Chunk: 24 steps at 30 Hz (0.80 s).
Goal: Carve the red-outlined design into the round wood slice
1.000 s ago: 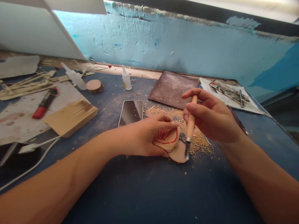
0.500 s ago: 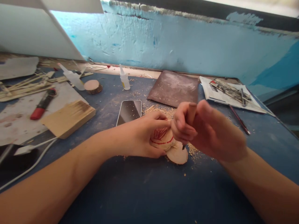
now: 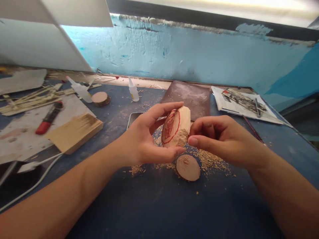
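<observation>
My left hand (image 3: 147, 136) grips a thick round wood slice (image 3: 185, 121) by its rim, thumb below and fingers above. The slice is tilted up on edge above the table. Its face carries a red drawn ring with red lines inside, and its lower right edge is rough and chipped. Close to that edge is my right hand (image 3: 219, 137), its fingers curled and the thumb reaching to the chipped part. What lies inside those fingers is hidden. Below, a thinner wood disc (image 3: 188, 168) with a few chips on top lies on the blue table (image 3: 154, 205).
Wood shavings (image 3: 211, 162) are scattered around the disc. A phone (image 3: 133, 118) lies partly behind my left hand. Behind are a dark brown sheet (image 3: 189, 96) and a small glue bottle (image 3: 134, 90). At left sit a wooden block (image 3: 74, 132) and a red-and-black tool (image 3: 50, 118).
My left hand has lifted the wood slice off the thinner disc and tilted it up. The wooden-handled cutting tool in my right hand no longer shows; that hand has turned and lowered.
</observation>
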Motion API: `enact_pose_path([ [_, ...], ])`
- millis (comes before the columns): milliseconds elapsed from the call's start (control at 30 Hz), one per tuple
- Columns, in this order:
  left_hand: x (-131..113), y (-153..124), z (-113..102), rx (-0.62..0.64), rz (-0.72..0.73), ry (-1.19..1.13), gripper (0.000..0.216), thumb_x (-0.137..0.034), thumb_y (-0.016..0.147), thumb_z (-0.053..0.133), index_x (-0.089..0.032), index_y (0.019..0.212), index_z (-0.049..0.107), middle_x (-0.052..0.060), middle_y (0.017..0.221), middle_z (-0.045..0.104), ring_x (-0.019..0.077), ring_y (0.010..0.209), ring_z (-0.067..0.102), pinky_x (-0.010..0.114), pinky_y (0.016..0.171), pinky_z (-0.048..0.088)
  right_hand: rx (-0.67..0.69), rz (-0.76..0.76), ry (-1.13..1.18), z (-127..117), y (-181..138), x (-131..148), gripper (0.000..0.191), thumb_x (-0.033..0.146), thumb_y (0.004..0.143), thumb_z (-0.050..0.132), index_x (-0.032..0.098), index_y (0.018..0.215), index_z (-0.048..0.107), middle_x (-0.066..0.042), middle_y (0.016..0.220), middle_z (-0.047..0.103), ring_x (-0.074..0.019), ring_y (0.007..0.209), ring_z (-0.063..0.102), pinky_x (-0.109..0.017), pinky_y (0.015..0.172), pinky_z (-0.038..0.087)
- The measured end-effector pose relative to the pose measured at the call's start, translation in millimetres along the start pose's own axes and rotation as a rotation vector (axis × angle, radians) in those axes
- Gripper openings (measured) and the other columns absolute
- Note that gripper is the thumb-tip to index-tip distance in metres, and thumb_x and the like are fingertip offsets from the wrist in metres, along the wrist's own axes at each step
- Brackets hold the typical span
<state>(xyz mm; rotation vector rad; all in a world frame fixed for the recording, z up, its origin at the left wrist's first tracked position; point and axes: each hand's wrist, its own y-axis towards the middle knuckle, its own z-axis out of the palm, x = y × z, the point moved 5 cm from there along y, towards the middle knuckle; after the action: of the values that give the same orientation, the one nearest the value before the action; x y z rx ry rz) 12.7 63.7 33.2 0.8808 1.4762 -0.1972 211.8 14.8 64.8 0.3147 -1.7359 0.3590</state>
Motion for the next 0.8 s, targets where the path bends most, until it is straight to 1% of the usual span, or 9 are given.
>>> enact_pose_path([
  [67,-1.8,-0.9,1.4,-0.002,0.023,0.001,0.096,-0.022,0.077,0.102,-0.033,0.163,0.063,0.007,0.150,0.072,0.0344,0.141,0.070,0.054,0.135,0.050,0.036,0.016,0.050,5.1,-0.1,-1.3,0.025,0.038,0.090,0.098,0.019,0.088,0.081,0.007,0.062,0.038,-0.0088,0.056,0.031,-0.026,0.047,0.022],
  [167,-3.4,-1.4,2.3,-0.003,0.030,0.021,0.094,-0.020,0.077,0.099,-0.032,0.164,0.063,0.008,0.151,0.070,0.0340,0.140,0.070,0.054,0.134,0.051,0.040,0.032,0.084,12.4,0.4,-2.7,0.024,0.034,0.092,0.097,0.016,0.088,0.082,0.005,0.065,0.051,-0.0085,0.060,0.039,-0.024,0.050,0.028],
  [267,-5.3,-1.1,1.3,0.005,0.040,0.037,0.094,-0.020,0.077,0.099,-0.032,0.163,0.063,0.007,0.147,0.071,0.0330,0.137,0.071,0.054,0.131,0.053,0.065,0.021,0.169,17.1,3.1,-4.4,0.022,0.028,0.093,0.096,0.014,0.086,0.080,0.003,0.069,0.062,-0.0069,0.061,0.045,-0.021,0.049,0.030],
  [367,-6.8,-1.0,0.2,0.029,0.036,0.043,0.093,-0.022,0.079,0.099,-0.033,0.164,0.062,0.007,0.145,0.072,0.0322,0.135,0.072,0.053,0.128,0.055,0.113,-0.011,0.254,16.5,6.8,-5.2,0.021,0.029,0.100,0.088,0.014,0.089,0.080,0.002,0.072,0.064,-0.0059,0.060,0.046,-0.021,0.048,0.030],
  [467,-7.4,-1.2,-0.7,0.047,0.016,0.103,0.092,-0.028,0.080,0.099,-0.032,0.163,0.061,0.010,0.151,0.068,0.0339,0.136,0.071,0.055,0.127,0.055,0.131,-0.021,0.157,8.3,7.7,-4.3,0.022,0.033,0.105,0.083,0.015,0.092,0.081,0.002,0.073,0.064,-0.0064,0.060,0.044,-0.021,0.047,0.029],
  [567,-8.3,-1.3,-1.5,0.059,0.029,0.245,0.090,-0.033,0.081,0.098,-0.028,0.163,0.061,0.012,0.149,0.066,0.0349,0.136,0.069,0.058,0.129,0.052,0.078,-0.015,-0.024,-5.5,5.1,-1.8,0.021,0.038,0.102,0.087,0.018,0.096,0.081,0.000,0.080,0.070,-0.0087,0.065,0.050,-0.023,0.053,0.037],
  [667,-7.4,-2.1,-0.8,0.092,0.015,0.383,0.089,-0.035,0.083,0.097,-0.023,0.164,0.061,0.013,0.146,0.063,0.0349,0.136,0.068,0.056,0.126,0.054,-0.030,-0.013,-0.180,-16.8,1.3,0.6,0.026,0.045,0.099,0.089,0.020,0.102,0.082,0.002,0.073,0.062,-0.0106,0.062,0.046,-0.027,0.052,0.035],
  [733,-5.8,-3.0,0.6,0.120,-0.028,0.415,0.088,-0.033,0.084,0.095,-0.024,0.165,0.060,0.013,0.146,0.060,0.0343,0.135,0.069,0.054,0.123,0.056,-0.102,-0.043,-0.238,-19.2,-0.8,3.3,0.033,0.053,0.103,0.084,0.020,0.099,0.082,0.004,0.067,0.050,-0.0109,0.060,0.039,-0.028,0.050,0.030],
  [800,-4.4,-4.2,3.0,0.151,-0.079,0.418,0.088,-0.033,0.083,0.095,-0.027,0.164,0.061,0.012,0.146,0.058,0.0337,0.134,0.068,0.053,0.122,0.057,-0.146,-0.099,-0.222,-17.0,-2.3,7.2,0.043,0.059,0.110,0.073,0.020,0.098,0.084,0.004,0.066,0.045,-0.0114,0.061,0.038,-0.029,0.052,0.029],
])
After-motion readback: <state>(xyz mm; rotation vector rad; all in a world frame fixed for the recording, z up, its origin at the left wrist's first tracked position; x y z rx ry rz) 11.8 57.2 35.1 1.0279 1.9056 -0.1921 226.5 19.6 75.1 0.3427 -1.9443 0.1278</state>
